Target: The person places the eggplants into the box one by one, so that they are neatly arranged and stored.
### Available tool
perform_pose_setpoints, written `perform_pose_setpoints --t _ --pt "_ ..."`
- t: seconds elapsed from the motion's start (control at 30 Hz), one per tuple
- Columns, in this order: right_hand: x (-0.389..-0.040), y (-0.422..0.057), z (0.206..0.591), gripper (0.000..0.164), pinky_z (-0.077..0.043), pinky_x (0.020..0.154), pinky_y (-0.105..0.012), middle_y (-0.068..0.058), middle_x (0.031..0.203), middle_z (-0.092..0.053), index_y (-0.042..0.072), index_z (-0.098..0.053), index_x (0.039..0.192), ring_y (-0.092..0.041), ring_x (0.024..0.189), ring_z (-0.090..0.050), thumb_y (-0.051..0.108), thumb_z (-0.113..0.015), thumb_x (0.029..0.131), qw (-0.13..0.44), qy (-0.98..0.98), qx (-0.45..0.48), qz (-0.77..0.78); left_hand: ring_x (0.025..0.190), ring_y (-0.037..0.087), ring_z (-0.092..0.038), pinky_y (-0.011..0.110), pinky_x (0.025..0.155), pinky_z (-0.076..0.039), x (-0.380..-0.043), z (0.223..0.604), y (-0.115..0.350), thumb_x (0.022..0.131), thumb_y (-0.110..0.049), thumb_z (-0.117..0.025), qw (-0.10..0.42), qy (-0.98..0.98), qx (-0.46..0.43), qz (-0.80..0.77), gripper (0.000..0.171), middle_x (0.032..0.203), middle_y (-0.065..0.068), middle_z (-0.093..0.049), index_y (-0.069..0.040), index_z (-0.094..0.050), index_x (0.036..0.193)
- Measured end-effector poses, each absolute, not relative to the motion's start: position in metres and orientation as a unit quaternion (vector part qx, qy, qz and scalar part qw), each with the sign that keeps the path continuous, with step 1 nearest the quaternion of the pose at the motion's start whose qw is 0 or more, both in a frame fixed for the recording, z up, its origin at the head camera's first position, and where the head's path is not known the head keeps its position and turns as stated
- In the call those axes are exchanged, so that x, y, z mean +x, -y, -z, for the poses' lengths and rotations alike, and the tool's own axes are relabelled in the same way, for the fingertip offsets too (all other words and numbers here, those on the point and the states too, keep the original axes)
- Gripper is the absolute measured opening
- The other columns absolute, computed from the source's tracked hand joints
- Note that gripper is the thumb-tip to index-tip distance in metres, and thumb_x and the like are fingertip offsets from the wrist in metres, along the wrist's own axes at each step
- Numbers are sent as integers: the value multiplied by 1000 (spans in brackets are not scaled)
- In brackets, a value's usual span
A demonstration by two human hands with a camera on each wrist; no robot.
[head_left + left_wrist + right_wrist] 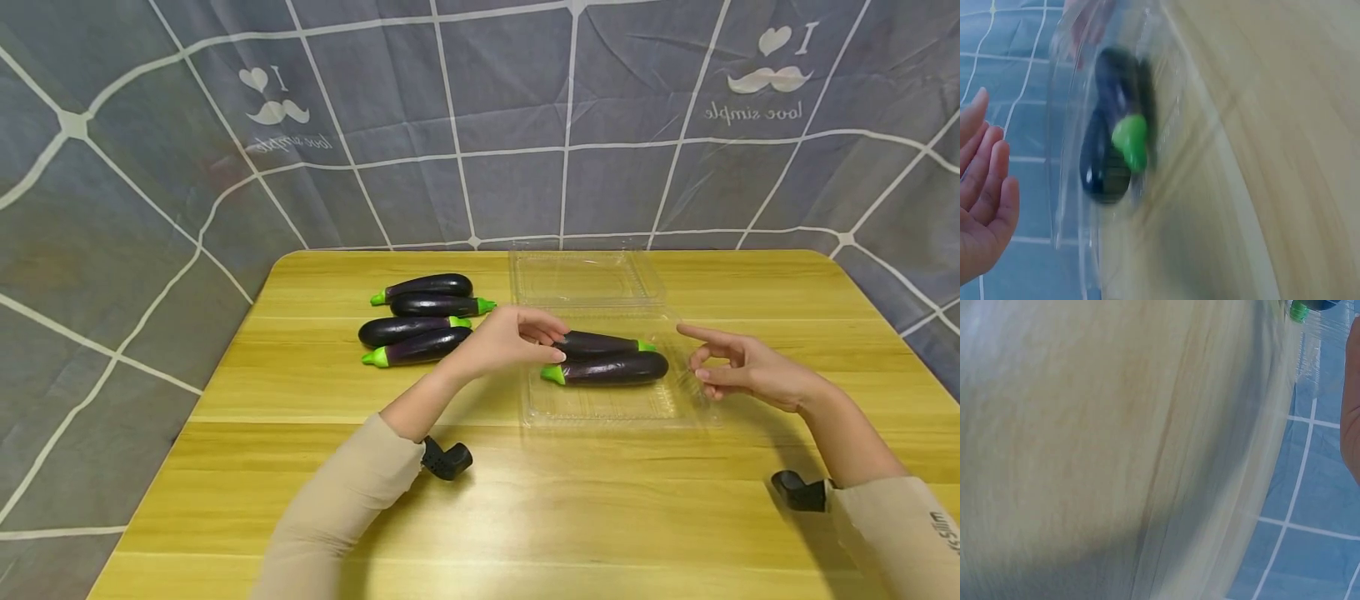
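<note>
Two dark purple eggplants with green stems lie side by side in a clear plastic box: a front eggplant [615, 369] with its stem to the left, and a rear eggplant [600, 344] with its stem to the right. My left hand [510, 343] hovers by the box's left side, its fingertips overlapping the rear eggplant's left end in the head view. Seen from the left wrist, that hand [985, 200] holds nothing and is apart from the eggplants. At the right wall of the clear box [592, 406], my right hand [753, 372] has its index finger stretched out, the others loosely bent, holding nothing.
The box's clear lid [577, 279] lies folded back behind it. Several more eggplants [427, 304] lie in pairs on the wooden table [480, 517] to the left. A grey curtain [517, 108] with white lines hangs along the table's back edge.
</note>
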State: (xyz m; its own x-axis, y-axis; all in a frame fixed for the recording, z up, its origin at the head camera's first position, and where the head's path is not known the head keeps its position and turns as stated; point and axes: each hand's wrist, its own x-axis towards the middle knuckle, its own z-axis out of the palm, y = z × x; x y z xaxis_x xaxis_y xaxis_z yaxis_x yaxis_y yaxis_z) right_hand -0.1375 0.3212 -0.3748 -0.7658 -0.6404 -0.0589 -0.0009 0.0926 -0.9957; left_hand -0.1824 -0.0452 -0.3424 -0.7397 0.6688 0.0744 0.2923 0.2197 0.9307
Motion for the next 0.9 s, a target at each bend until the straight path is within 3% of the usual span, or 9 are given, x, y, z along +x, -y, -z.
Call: perform_pose_setpoints --t 0.37,0.67,0.9 --pt "-138 -323 379 65 -54 63 -31 -11 101 -51 4 -13 149 -12 71 -59 -6 -46 94 253 -707 -210 626 102 33 -57 33 83 -50 -187 347 118 77 -14 -77 127 -786 301 -525 39 112 9 -64 -5 -64 112" --pt "-139 -323 381 66 -54 63 -31 -10 101 -50 -4 -7 147 -11 72 -59 -6 -46 94 257 -707 -222 620 103 36 -55 38 89 -47 -179 353 182 76 -13 -78 92 -807 255 -524 44 113 21 -60 3 -62 114" --pt "-140 -324 379 66 -54 62 -31 -9 101 -50 -4 -6 147 -10 71 -58 -6 -46 94 255 -712 -219 617 106 34 -54 43 92 -45 -175 358 216 77 -10 -76 65 -822 223 -520 43 115 21 -60 5 -61 114"
